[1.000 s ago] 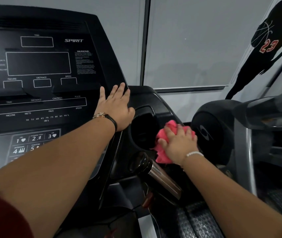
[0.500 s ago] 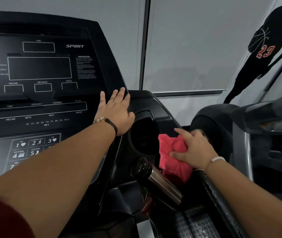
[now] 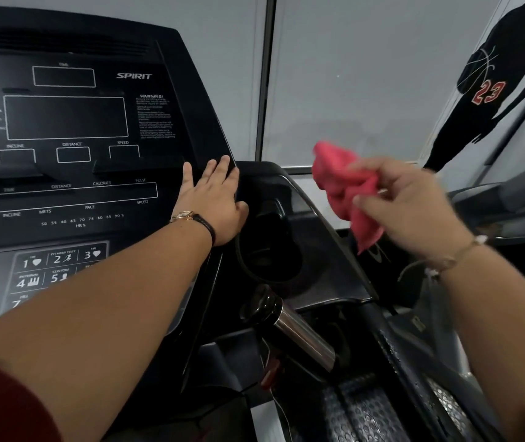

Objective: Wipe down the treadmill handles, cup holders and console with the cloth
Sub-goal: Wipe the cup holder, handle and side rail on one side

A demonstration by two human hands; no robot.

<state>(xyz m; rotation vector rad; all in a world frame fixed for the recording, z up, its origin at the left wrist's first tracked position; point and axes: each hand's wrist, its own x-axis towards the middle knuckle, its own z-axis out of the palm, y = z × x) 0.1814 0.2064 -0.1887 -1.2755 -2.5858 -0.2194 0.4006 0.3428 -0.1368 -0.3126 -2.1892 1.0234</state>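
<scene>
- Where the console (image 3: 72,129) reads SPIRIT, WARNING!, INCLINE, DISTANCE, SPEED, the left hand (image 3: 211,199) lies flat, fingers apart, at its 3 o'clock edge
- Right hand (image 3: 411,202), raised, pinches the pink cloth (image 3: 344,186) above the cup holder (image 3: 267,244)

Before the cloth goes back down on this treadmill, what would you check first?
1. Cloth gripped in right hand: ok.
2. Cloth touching the machine: not ok, it is in the air.
3. Left hand steady on console edge: ok.
4. Cup holder free of objects: ok, nothing seen inside.
5. Metal handle clear to wipe: ok.
6. Cloth damp or dry: cannot tell.
</scene>
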